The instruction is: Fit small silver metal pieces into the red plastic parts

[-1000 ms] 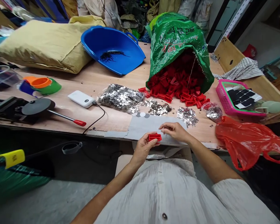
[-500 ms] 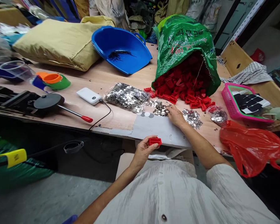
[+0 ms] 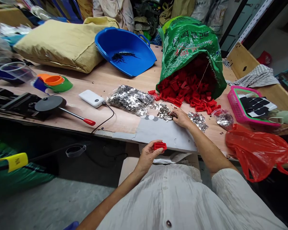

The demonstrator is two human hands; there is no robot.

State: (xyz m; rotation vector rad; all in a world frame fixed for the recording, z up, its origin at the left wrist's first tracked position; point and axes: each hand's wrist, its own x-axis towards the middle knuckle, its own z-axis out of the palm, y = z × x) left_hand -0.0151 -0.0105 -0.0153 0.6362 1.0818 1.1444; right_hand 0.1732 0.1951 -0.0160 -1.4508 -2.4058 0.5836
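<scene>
Head view: left fingers pinch red casing near table edge; right fingers (grip unclear) touch pile.

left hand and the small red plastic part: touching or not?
Touching. The head view shows the left hand gripping the red part between thumb and fingers.

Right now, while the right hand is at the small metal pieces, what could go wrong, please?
The left hand holds a red plastic piece near the front edge of the table; if it slips, it might fall off.

The right hand is between the left pile and right pile of loose metal pieces, so a sweep could scatter or mix them.
</scene>
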